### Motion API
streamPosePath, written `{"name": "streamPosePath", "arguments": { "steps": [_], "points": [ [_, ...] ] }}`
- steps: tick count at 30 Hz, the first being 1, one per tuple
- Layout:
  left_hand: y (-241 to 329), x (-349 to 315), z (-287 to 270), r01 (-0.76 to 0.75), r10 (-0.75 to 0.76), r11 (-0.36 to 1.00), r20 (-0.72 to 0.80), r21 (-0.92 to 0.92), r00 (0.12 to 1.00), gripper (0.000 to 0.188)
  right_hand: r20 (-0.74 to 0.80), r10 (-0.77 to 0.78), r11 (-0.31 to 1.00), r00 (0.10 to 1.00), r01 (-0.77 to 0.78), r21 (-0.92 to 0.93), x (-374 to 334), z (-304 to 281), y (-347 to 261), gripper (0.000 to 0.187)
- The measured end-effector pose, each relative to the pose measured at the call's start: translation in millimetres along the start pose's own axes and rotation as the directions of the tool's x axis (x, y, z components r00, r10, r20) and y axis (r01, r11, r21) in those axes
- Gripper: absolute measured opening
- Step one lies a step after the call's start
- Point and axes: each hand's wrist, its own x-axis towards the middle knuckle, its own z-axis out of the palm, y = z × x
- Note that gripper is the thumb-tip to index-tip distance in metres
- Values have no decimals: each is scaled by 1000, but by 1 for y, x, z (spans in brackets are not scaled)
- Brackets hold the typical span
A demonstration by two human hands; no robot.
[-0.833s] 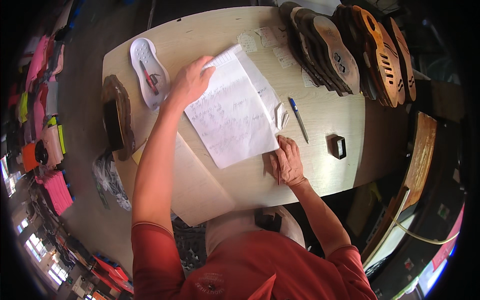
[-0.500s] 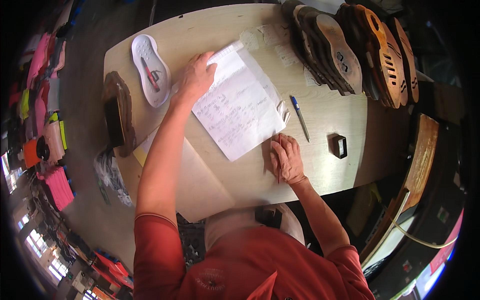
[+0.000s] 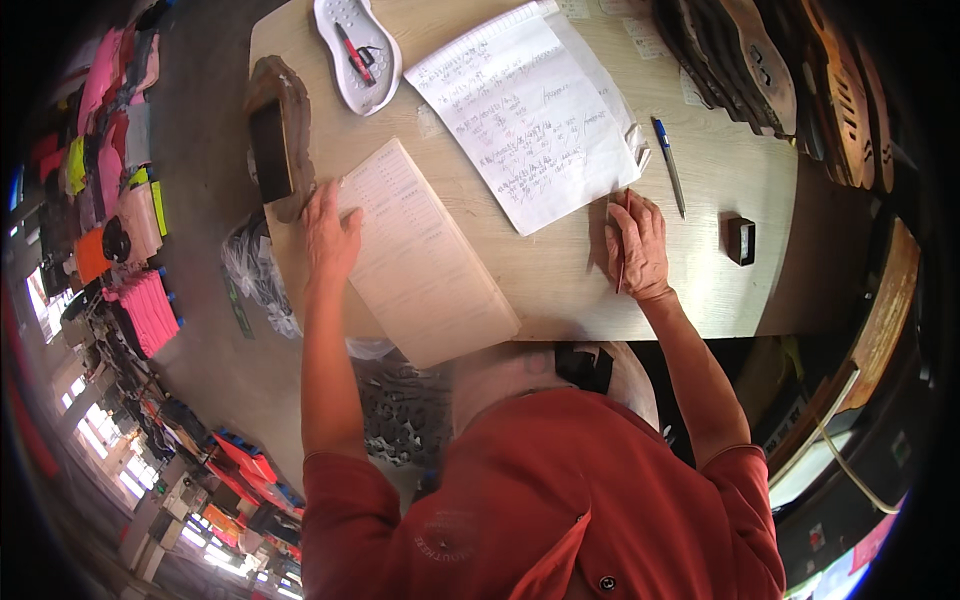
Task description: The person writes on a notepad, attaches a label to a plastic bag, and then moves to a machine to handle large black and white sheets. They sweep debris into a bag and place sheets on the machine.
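My left hand (image 3: 332,236) lies at the upper left edge of a cream printed paper pad (image 3: 425,270), its fingers stretched out, thumb apart. My right hand (image 3: 640,245) rests on the table with a thin red pen (image 3: 622,262) in its curled fingers; whether it is a pen or pencil lead end is hidden. Just beyond the right hand lies a handwritten white sheet pad (image 3: 530,130), its lower right corner crumpled. A blue-capped pen (image 3: 670,168) lies to the right of that pad.
A white shoe sole (image 3: 358,60) holding a red marker (image 3: 354,52) lies at the far left. Beside it is a brown sole-shaped piece with a dark phone-like slab (image 3: 272,150). Sole templates (image 3: 765,60) stand at the far right. A small black box (image 3: 740,241) sits near the right.
My left hand has left the handwritten pad and moved down and left to the cream pad. My right hand still holds the red pen. The whole view has shifted.
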Motion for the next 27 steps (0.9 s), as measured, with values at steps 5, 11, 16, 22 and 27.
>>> {"name": "streamPosePath", "arguments": {
  "steps": [5, 11, 16, 22, 27],
  "points": [
    [-16, 8, 6, -45, 46, 998, -24, 42, 999, 69, -7, -4, 1000, 1000, 4, -21, 0, 3, -1, 43],
    [-12, 12, -9, -18, 15, 999, 63, 48, 998, 58, -31, -20, 999, 999, 19, -31, 1, 1, -3, 42],
    [-12, 13, -11, 26, -17, 994, 88, -105, 996, 46, -22, -31, 999, 999, 30, -38, 3, -3, -5, 42],
    [-9, 12, 5, 37, -48, 925, -19, -378, 999, 34, -27, -53, 998, 998, 52, -24, 2, -3, -2, 43],
    [11, 8, 40, -19, -4, 998, -324, -68, 946, 29, -56, 33, 997, 998, -28, 79, 14, -19, -21, 37]
  ]
}}
